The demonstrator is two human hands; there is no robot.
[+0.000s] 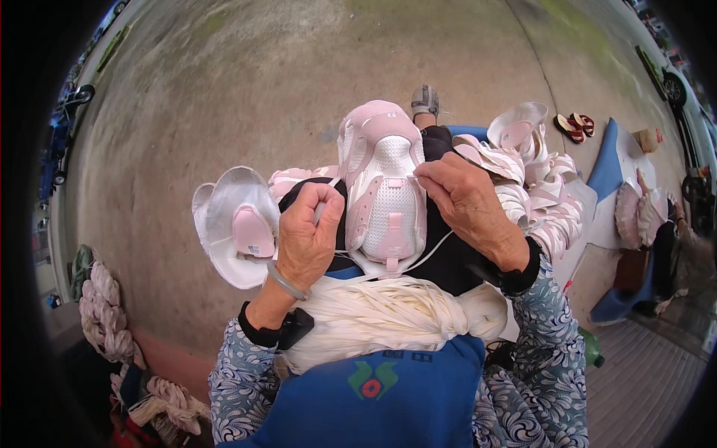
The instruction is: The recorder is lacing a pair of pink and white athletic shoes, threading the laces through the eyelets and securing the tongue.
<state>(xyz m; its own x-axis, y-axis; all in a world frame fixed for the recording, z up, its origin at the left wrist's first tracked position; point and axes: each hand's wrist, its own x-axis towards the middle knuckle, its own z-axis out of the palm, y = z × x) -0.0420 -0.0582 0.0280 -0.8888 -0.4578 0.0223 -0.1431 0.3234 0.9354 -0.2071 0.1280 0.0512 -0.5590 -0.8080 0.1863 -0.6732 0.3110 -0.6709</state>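
One pink-and-white shoe upper [388, 190] lies on the lap between the two hands, toe pointing away from the body. The left hand [308, 228], just beside it, is curled with the fingers closed on a white shoelace [435, 250]; the right hand [470, 205] pinches lace at the upper's opposite edge. Nearer the body than both hands rests one thick bundle of cream laces [381, 310]. Left of the left hand stands a white-lined upper [230, 257]; past the right hand are heaped uppers [549, 205], too overlapped to count. Farther right lie two sandals [575, 127]. Behind the right forearm is one green bottle [592, 348], contents unclear.
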